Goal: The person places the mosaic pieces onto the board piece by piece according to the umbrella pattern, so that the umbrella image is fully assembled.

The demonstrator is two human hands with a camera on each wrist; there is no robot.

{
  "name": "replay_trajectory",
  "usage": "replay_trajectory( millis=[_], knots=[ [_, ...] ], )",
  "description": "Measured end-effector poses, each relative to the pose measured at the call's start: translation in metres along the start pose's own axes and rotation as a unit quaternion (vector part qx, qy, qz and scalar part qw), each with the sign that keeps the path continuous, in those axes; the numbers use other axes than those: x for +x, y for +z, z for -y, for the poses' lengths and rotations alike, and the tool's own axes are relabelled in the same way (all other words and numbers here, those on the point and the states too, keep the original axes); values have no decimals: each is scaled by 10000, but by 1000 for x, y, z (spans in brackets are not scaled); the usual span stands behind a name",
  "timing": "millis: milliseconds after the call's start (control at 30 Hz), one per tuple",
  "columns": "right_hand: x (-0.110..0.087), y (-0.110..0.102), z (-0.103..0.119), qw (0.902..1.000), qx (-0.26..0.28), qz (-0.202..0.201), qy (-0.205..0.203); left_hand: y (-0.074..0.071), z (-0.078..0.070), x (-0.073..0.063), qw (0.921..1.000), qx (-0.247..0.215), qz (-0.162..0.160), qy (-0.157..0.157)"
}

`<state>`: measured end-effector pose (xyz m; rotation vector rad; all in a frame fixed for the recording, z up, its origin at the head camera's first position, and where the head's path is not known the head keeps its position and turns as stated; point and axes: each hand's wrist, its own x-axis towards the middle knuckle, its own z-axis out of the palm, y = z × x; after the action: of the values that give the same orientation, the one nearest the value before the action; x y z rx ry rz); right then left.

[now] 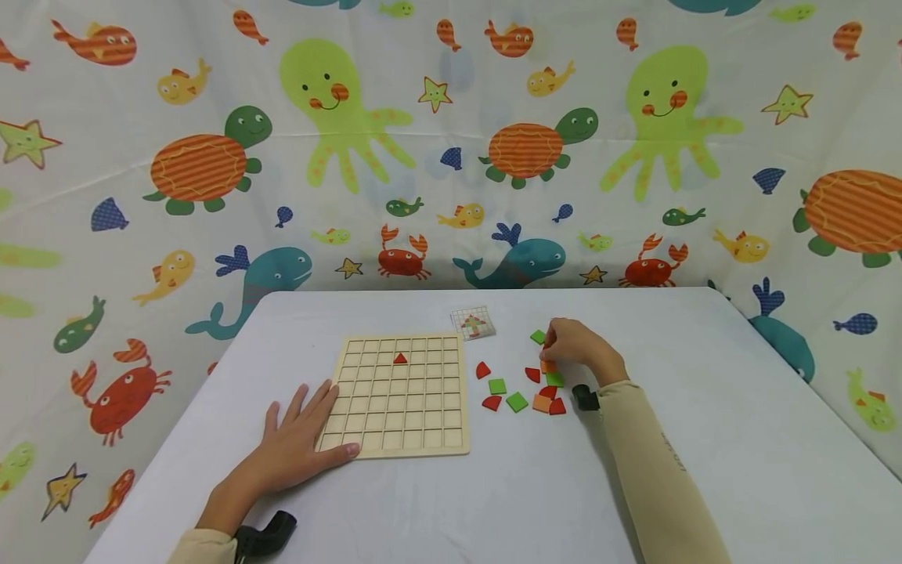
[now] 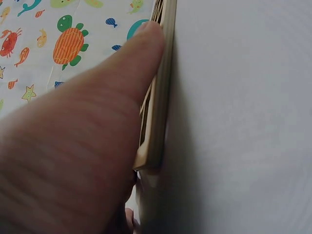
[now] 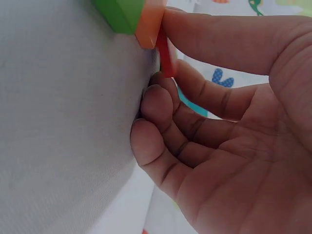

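My left hand (image 1: 296,442) lies with fingers spread over the left edge and near-left corner of a wooden grid board (image 1: 461,407). Its thumb rests on the board's front edge (image 2: 158,122) in the left wrist view. A single red triangle (image 1: 400,359) sits in a cell near the board's far side. Over the loose pieces to the right, my right hand (image 1: 581,346) pinches a red piece (image 3: 166,54) between thumb and fingers; its full shape is hidden. Right by the fingertips lie an orange piece (image 3: 148,24) and a green piece (image 3: 119,14).
Between board and right hand lie several loose pieces, among them a red quarter-circle (image 1: 482,370), a green square (image 1: 497,386) and an orange square (image 1: 541,403). A pattern card (image 1: 474,323) lies behind the board's far right corner. A sea-animal curtain (image 1: 423,211) hangs behind the white table (image 1: 423,517).
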<state>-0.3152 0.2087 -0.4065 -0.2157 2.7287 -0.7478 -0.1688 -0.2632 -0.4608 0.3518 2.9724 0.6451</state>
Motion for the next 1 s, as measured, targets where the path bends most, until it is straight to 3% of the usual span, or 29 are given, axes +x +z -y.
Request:
replay_trajectory(
  millis=[267,500,767,1000],
  knots=[
    [5,-1,-9,9994,150,-220,-229,-3,-3,-3,10000,27,18,-20],
    [6,-3,-12,9948,720,-409,-589,-6,-4,-3,10000,59,51,-37],
    [7,-1,9,9831,1292,-686,-1099,-9,-3,-4,9999,70,47,-64],
    [7,7,36,9764,1590,-612,-1326,-4,-4,-3,9999,20,88,-57]
  ],
)
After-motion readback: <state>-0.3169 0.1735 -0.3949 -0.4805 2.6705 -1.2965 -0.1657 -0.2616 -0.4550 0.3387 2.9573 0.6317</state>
